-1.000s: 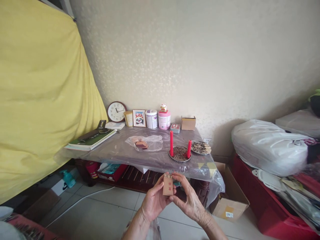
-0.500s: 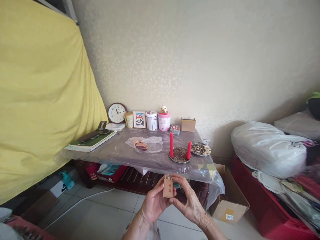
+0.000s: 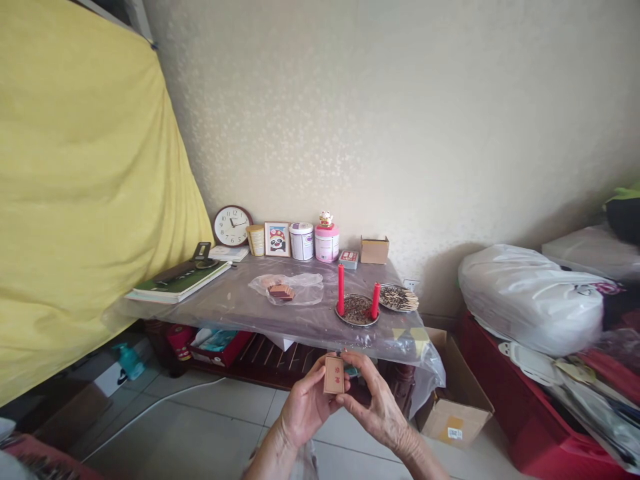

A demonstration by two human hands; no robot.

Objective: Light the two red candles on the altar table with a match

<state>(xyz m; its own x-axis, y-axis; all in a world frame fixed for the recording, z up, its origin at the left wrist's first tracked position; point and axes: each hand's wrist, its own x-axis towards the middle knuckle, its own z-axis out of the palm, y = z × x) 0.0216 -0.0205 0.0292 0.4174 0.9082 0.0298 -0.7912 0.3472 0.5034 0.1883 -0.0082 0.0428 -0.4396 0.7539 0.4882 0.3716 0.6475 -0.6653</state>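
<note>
Both hands hold a small tan matchbox [image 3: 334, 375] with a red mark, upright, in front of me near the table's front edge. My left hand [image 3: 303, 408] grips it from the left with thumb and fingers. My right hand [image 3: 376, 408] pinches its right side and top. The box looks pushed shut. Beyond it, on the plastic-covered low table [image 3: 240, 305], two red candles [image 3: 341, 289] stand on a round metal dish [image 3: 356, 311], the right candle [image 3: 375, 300] shorter. A second dish of matchsticks [image 3: 398, 298] lies beside it.
Along the wall stand a clock [image 3: 232, 225], a framed panda picture [image 3: 277, 239], tins [image 3: 302, 241] and a small cardboard box [image 3: 375, 249]. Books [image 3: 177, 283] and a plastic bag [image 3: 289, 289] lie on the table. A yellow cloth [image 3: 85, 200] hangs left. An open carton [image 3: 453, 400] and a white bag [image 3: 530, 297] are right.
The matchbox's drawer, sticking out at the top a second ago, is now closed flush. The hands and box have stayed in nearly the same place; the view shifted slightly.
</note>
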